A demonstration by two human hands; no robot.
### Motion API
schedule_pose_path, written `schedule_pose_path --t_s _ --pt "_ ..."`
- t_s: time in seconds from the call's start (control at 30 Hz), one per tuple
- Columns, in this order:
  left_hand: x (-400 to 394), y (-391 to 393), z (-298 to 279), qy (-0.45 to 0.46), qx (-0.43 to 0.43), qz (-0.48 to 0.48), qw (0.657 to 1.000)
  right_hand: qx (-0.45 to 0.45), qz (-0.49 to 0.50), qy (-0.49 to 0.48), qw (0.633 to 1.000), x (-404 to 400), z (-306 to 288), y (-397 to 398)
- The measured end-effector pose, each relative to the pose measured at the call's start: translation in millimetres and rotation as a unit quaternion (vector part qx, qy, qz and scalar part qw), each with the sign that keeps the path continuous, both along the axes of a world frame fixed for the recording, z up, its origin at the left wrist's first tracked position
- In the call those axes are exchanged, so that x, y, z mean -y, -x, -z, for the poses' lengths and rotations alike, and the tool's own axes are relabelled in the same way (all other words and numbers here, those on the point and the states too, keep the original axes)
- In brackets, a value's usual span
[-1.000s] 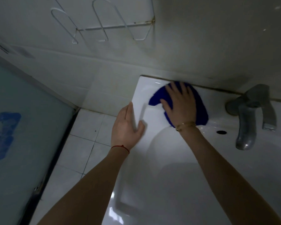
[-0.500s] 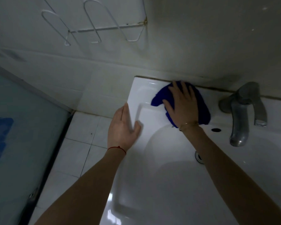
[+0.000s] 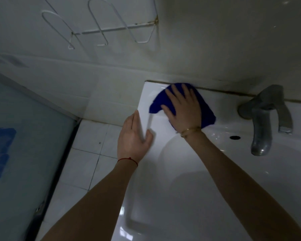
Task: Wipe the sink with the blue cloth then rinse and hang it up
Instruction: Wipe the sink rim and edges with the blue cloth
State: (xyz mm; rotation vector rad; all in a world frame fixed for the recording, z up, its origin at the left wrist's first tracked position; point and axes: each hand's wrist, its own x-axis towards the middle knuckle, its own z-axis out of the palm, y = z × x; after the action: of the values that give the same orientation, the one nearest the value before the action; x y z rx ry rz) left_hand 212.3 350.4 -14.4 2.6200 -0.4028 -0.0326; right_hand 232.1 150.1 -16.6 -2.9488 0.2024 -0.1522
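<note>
A blue cloth [image 3: 206, 112] lies flat on the back left corner of the white sink [image 3: 189, 197], close to the wall. My right hand [image 3: 182, 108] presses down on the cloth with spread fingers and covers its middle. My left hand [image 3: 135, 138] grips the sink's left rim, thumb on top and fingers over the outer side. The grey metal tap [image 3: 262, 126] stands at the back right, apart from both hands. A white wire rack [image 3: 111, 30] hangs on the wall above the sink.
White floor tiles [image 3: 87, 153] lie left of the sink. A frosted glass panel [image 3: 21, 153] with a blue mark stands at far left. An overflow hole [image 3: 235, 137] sits beside the tap. The wall runs directly behind the sink.
The cloth under my right hand has slid a little left along the back rim. My left hand stays on the sink's left edge.
</note>
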Motion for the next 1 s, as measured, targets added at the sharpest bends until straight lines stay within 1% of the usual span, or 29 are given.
schedule_pose_path --t_s 0.1,0.17,0.23,0.3,0.4,0.43,0.47,0.57,0.63,0.7,0.73,0.8,0.9,0.97,1.0 --pt "0 0 2 0.002 0.000 0.000 1.000 -0.019 -0.078 0.003 0.997 4 1 -9" --pt "-2 0 1 0.007 -0.003 0.002 1.000 0.005 -0.079 0.008 0.997 27 5 8" --pt "-2 0 0 0.008 -0.003 0.001 1.000 0.049 -0.030 0.012 0.998 56 10 33" --pt "-1 -2 0 0.008 0.000 0.003 1.000 0.073 0.028 0.006 0.997 70 12 49" --pt "0 -2 -1 0.007 -0.001 0.001 1.000 0.067 0.120 -0.001 0.990 48 11 38" --pt "0 -1 -1 0.004 0.000 0.003 1.000 0.054 0.126 0.003 0.991 36 9 30" --pt "0 -1 -1 0.003 0.000 0.004 1.000 0.042 0.109 0.009 0.993 24 6 22" --pt "0 0 -1 -0.001 0.004 -0.002 1.000 0.013 0.000 0.021 1.000 2 4 1" --pt "1 0 0 -0.002 0.001 -0.002 1.000 0.006 -0.063 0.014 0.998 9 2 -1" --pt "-1 0 -1 -0.001 0.001 0.000 1.000 0.012 -0.081 0.021 0.996 31 5 14" --pt "-1 -1 -1 -0.001 0.002 -0.001 1.000 0.022 -0.063 0.032 0.997 48 9 27" --pt "0 -1 0 0.000 0.005 -0.004 1.000 0.046 0.010 0.035 0.998 79 14 56" --pt "0 0 0 -0.003 0.011 -0.005 1.000 0.081 0.112 0.001 0.990 75 12 62" --pt "1 1 -1 -0.003 0.009 -0.002 1.000 0.056 0.126 -0.004 0.990 54 8 45" --pt "1 1 0 -0.003 0.009 -0.001 1.000 0.041 0.105 -0.001 0.994 43 5 35"
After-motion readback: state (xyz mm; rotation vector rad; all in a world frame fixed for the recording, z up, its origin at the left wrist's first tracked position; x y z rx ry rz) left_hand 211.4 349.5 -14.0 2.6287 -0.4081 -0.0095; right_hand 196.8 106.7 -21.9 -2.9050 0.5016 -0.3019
